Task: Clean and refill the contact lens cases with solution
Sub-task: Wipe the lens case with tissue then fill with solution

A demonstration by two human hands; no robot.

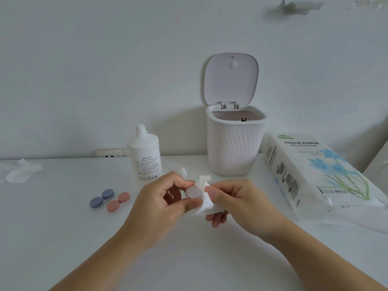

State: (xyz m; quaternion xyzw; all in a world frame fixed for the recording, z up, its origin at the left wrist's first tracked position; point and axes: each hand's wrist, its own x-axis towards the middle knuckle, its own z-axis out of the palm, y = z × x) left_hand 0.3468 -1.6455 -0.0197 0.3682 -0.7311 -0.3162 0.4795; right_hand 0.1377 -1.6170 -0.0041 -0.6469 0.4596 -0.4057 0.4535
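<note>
My left hand (pixel 161 198) pinches a small white round lens case part (pixel 193 192) above the table. A crumpled white tissue (pixel 204 198), held by my right hand (pixel 233 201), presses against that case. Two closed lens cases lie on the table to the left: one with purple caps (pixel 102 199) and one with pink caps (pixel 118 202). Behind them stands the white solution bottle (pixel 144 156), uncapped. Its small white cap (pixel 183 171) rests on the table just behind my left hand.
A white ribbed mini bin (pixel 233 148) with its lid flipped up stands at the back by the wall. A tissue paper pack (pixel 315 173) lies at the right. A used tissue (pixel 20 171) lies at the far left. A wall socket (pixel 111 153) sits behind the bottle.
</note>
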